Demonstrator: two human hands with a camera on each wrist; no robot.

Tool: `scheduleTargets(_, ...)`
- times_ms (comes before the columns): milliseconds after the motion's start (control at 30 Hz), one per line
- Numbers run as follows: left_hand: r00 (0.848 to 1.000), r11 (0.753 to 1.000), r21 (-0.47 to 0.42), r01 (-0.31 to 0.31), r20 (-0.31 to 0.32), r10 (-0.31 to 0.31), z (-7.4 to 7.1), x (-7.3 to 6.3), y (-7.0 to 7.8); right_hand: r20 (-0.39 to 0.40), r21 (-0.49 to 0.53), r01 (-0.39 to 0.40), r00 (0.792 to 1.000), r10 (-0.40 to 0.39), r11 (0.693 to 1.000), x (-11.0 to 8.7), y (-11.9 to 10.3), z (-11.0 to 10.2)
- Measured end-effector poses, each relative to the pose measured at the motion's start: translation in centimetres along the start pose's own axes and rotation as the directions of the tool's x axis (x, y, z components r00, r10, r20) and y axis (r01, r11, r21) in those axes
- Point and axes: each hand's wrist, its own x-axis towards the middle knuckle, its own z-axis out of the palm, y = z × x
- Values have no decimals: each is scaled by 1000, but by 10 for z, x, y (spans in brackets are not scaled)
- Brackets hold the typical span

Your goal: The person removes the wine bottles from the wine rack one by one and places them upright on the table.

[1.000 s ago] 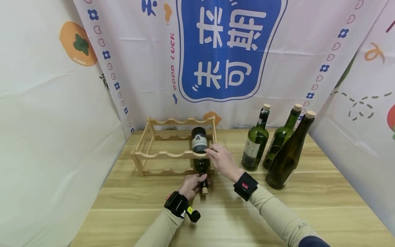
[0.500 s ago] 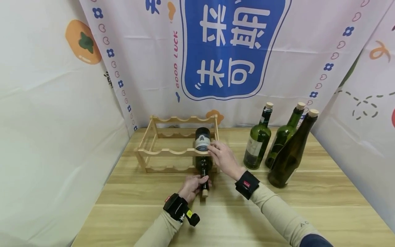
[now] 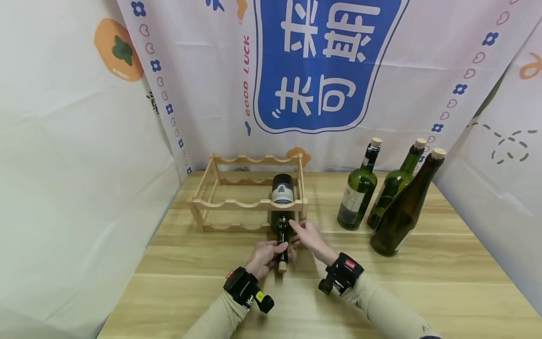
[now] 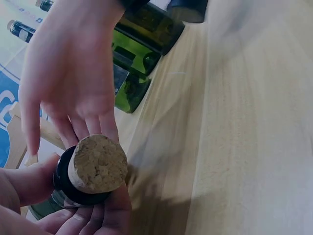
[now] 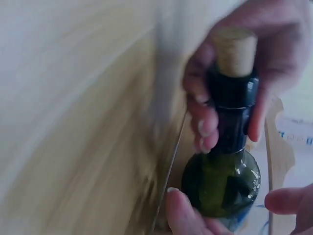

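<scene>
A dark green wine bottle (image 3: 282,192) lies in the rightmost slot of the wooden wine rack (image 3: 218,205), its corked neck pointing toward me. My left hand (image 3: 261,260) grips the neck, thumb on top and fingers beneath, just behind the cork (image 4: 100,164). My right hand (image 3: 312,238) is at the bottle's shoulder, below the front rail. In the right wrist view, its thumb and fingers stand on either side of the green shoulder (image 5: 220,183), with a gap on the thumb's side.
Three corked bottles stand upright on the right: a labelled green bottle (image 3: 357,197), another green bottle (image 3: 387,190) behind, and a tall brown bottle (image 3: 400,212) in front. A printed cloth (image 3: 211,94) hangs behind the wooden table (image 3: 178,278).
My right hand has left the rack's front rail and come down toward me to the bottle's shoulder. The left hand keeps its grip on the neck. The head view has shifted slightly.
</scene>
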Motion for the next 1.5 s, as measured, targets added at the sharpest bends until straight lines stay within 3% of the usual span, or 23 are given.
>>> scheduleTargets(67,1000,1000,0,1,10,-1,-1,-2,0,65,160,-117,992,108,980,5,-1,3)
scheduleTargets(133,1000,1000,6,2,27,-2,-2,-4,0,92,252,-185,982,166,950,9,-2,5)
scheduleTargets(400,998,1000,31,7,61,-9,-5,-18,-1,46,368,-224,974,224,902,12,-4,13)
scheduleTargets(767,997,997,77,2,74,-8,-9,-34,-5,7,346,-220,973,232,912,12,-2,17)
scheduleTargets(1067,997,993,122,9,73,-18,-12,-43,-3,32,307,-189,982,189,933,8,-1,18)
scheduleTargets(1267,998,987,163,-3,66,-8,-16,-50,-4,58,320,-188,982,179,929,3,0,19)
scheduleTargets(1500,994,987,160,-24,105,7,-26,-55,-5,73,330,-180,984,165,927,-2,-1,22)
